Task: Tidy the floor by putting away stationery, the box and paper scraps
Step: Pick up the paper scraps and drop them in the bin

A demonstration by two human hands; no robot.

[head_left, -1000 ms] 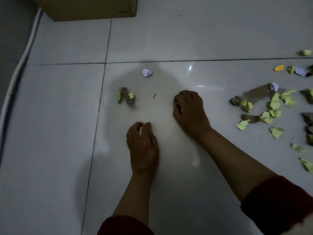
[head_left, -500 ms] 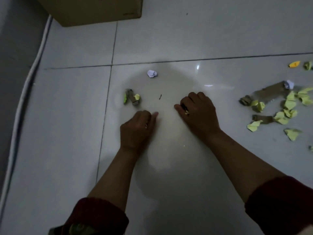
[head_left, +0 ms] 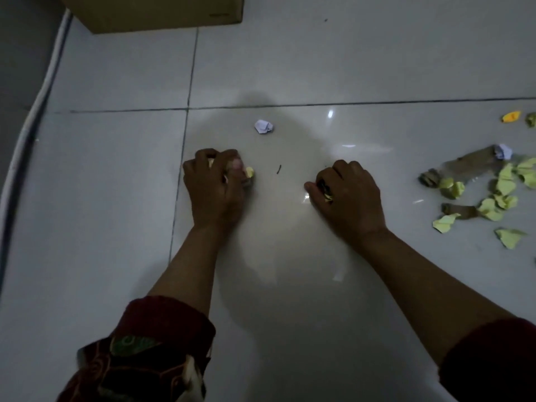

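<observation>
No legible writing: the cardboard box (head_left: pixel 162 11) at top left-centre of frame carried only a tiny dark mark near its lower right corner, too small to read. Box sat on the tiled floor (head_left: pixel 116 227), w/ a white cable (head_left: pixel 37 105) curving down the left edge.

Left hand (head_left: pixel 213 188), centre-left, was knuckles-up on the floor, fingers curled round a small clump of scraps; a yellow paper bit (head_left: pixel 250 171) poked out at its right side. Right hand (head_left: pixel 346 195), centre-right, was also curled, gripping dark and yellow scraps (head_left: pixel 326 192) in the palm.

Btwn the hands lay a tiny dark sliver (head_left: pixel 279 169). Just above, a crumpled white paper ball (head_left: pixel 264 126) sat apart from both hands. At right of frame: a scatter of yellow paper scraps (head_left: pixel 506 187) mixed w/ brown cardboard strips (head_left: pixel 467 165), a second white ball (head_left: pixel 503 151) touching the long strip, and an orange scrap (head_left: pixel 511 116) at far right. Dark red sleeves (head_left: pixel 162 329) at bottom, the left one patterned.
</observation>
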